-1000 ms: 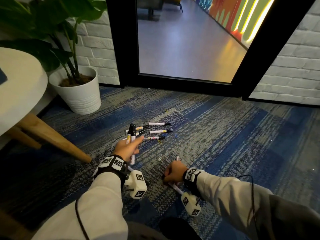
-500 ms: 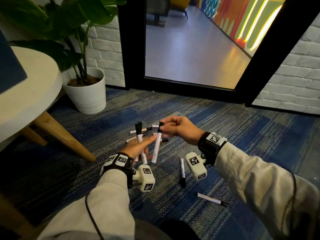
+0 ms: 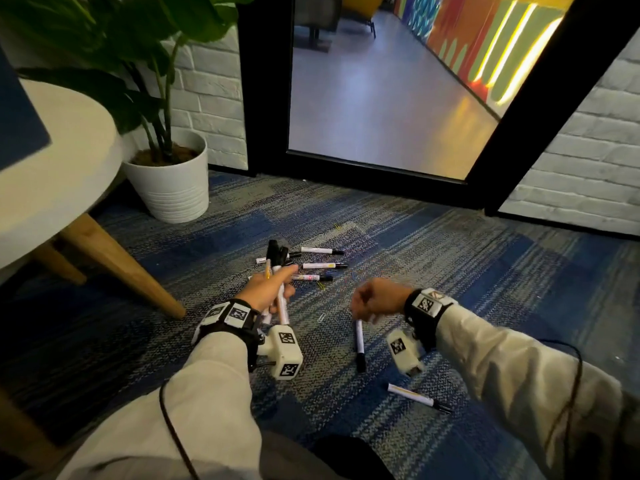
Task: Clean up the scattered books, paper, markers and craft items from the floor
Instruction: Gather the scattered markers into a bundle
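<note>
My left hand [image 3: 268, 293] is shut on a bundle of white markers with black caps [image 3: 275, 258], held upright above the blue carpet. Just beyond it, three markers [image 3: 323, 265] lie side by side on the floor. My right hand [image 3: 375, 299] hovers blurred, fingers curled downward, with its fingertips over the upper end of a lone marker [image 3: 359, 341] lying flat. Another marker [image 3: 417, 397] lies nearer to me on the right. A silver paper clip [image 3: 322, 317] rests between my hands, and a yellow clip [image 3: 322, 286] lies by the three markers.
A white plant pot [image 3: 173, 192] stands at the back left against the brick wall. A round white table [image 3: 65, 168] with wooden legs [image 3: 121, 265] overhangs the left side, with a blue book [image 3: 17, 123] on it. A black-framed glass door [image 3: 377, 173] closes the back.
My right hand has left a marker in my left hand's bundle and swung down and right to the lone marker on the floor. My left hand kept its place.
</note>
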